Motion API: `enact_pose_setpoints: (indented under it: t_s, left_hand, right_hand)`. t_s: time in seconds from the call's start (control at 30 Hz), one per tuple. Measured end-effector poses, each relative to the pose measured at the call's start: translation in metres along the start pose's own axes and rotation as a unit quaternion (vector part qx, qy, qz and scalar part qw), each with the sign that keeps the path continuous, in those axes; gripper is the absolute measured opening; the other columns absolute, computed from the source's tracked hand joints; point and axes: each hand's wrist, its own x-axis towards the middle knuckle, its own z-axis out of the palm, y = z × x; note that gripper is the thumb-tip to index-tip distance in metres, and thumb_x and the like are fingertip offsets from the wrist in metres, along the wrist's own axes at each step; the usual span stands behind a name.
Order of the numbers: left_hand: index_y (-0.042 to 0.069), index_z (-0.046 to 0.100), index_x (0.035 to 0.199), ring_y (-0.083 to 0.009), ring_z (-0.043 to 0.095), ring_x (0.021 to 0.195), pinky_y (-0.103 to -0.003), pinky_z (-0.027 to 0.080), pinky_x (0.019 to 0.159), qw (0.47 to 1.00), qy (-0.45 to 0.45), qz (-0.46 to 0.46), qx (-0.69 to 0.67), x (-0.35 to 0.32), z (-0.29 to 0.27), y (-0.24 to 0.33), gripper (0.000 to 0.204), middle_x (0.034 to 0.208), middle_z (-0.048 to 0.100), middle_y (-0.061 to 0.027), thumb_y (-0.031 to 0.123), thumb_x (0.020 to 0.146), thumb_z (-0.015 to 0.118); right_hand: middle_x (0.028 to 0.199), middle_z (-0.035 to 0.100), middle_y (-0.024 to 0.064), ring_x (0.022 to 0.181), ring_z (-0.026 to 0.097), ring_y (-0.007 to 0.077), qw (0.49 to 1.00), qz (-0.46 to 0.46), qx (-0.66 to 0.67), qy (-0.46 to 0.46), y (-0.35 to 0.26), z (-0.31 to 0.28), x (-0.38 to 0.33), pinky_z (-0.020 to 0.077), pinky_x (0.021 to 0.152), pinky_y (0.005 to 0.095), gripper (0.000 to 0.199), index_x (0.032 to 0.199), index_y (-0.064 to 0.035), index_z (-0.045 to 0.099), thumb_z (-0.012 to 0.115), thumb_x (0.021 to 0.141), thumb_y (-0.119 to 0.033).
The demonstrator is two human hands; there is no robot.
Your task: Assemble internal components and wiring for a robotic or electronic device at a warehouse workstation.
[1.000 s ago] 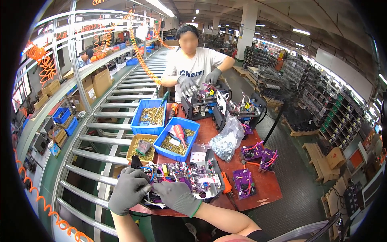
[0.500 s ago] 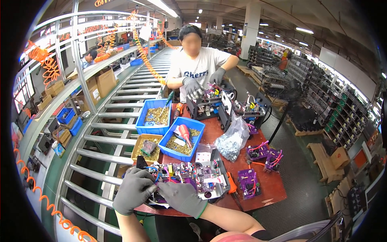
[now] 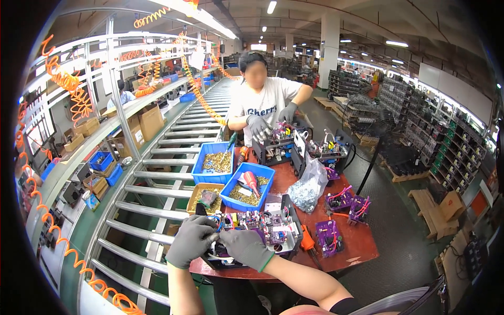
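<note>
Black-framed electronic assembly with purple circuit boards sits at the near edge of the red desk. Grey-gloved left hand and right hand pinch its front-left wiring. Blue plastic bin of brass screws lies just beyond.

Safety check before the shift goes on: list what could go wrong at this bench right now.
1. The electronic assembly sits near the table's front edge; both gloved hands, left hand and right hand, work on it, so a tug could slide it off.
2. The orange-handled tool beside it could be knocked down.
</note>
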Motion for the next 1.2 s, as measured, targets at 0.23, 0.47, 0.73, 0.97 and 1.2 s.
enact_pose_setpoints:
  t_s: [0.23,0.47,0.73,0.97,1.2]
  left_hand:
    - [-0.001,0.07,0.085,-0.0318,0.06,0.1,-0.04,0.046,0.09,0.988,0.11,-0.045,-0.098,-0.005,0.003,0.01,0.017,0.105,0.065,-0.0138,0.016,0.083,0.067]
    - [-0.003,0.066,0.101,-0.0223,0.058,0.11,-0.034,0.042,0.099,0.895,0.268,-0.099,-0.343,-0.025,0.018,-0.008,0.022,0.113,0.063,-0.0127,0.01,0.087,0.055]
    - [-0.002,0.064,0.115,-0.0272,0.046,0.132,-0.036,0.031,0.112,0.883,0.225,-0.124,-0.394,-0.027,0.032,-0.019,0.038,0.139,0.052,-0.0185,0.014,0.085,0.049]
    - [-0.001,0.065,0.111,-0.0275,0.046,0.132,-0.036,0.033,0.112,0.885,0.227,-0.121,-0.388,-0.029,0.037,-0.02,0.035,0.14,0.051,-0.0176,0.012,0.085,0.046]
    - [0.0,0.066,0.109,-0.0263,0.048,0.13,-0.035,0.035,0.109,0.885,0.237,-0.106,-0.388,-0.027,0.041,-0.023,0.034,0.14,0.051,-0.0169,0.012,0.085,0.045]
  right_hand:
    - [0.08,0.067,0.0112,0.074,0.069,0.0305,0.999,0.021,-0.032,-0.037,0.002,0.001,0.008,0.0547,0.062,0.0437,0.016,0.09,-0.0122,0.062,0.057,0.093,-0.027]
    - [0.085,0.067,0.0111,0.08,0.069,0.0313,0.998,-0.007,-0.032,-0.048,0.009,0.009,0.009,0.0538,0.066,0.0457,0.017,0.094,-0.013,0.065,0.056,0.092,-0.027]
    - [0.085,0.067,0.01,0.075,0.069,0.0322,0.995,-0.026,-0.068,-0.065,0.004,-0.005,0.013,0.0536,0.065,0.0465,0.015,0.091,-0.0152,0.066,0.055,0.092,-0.026]
    - [0.083,0.069,0.0112,0.076,0.07,0.0323,0.977,-0.049,-0.133,-0.156,-0.012,-0.026,0.025,0.055,0.067,0.0458,0.011,0.091,-0.0144,0.067,0.057,0.088,-0.018]
    - [0.081,0.07,0.0091,0.077,0.071,0.0297,0.971,-0.065,-0.158,-0.169,-0.015,-0.026,0.034,0.0553,0.066,0.0448,0.013,0.091,-0.0131,0.068,0.057,0.085,-0.016]
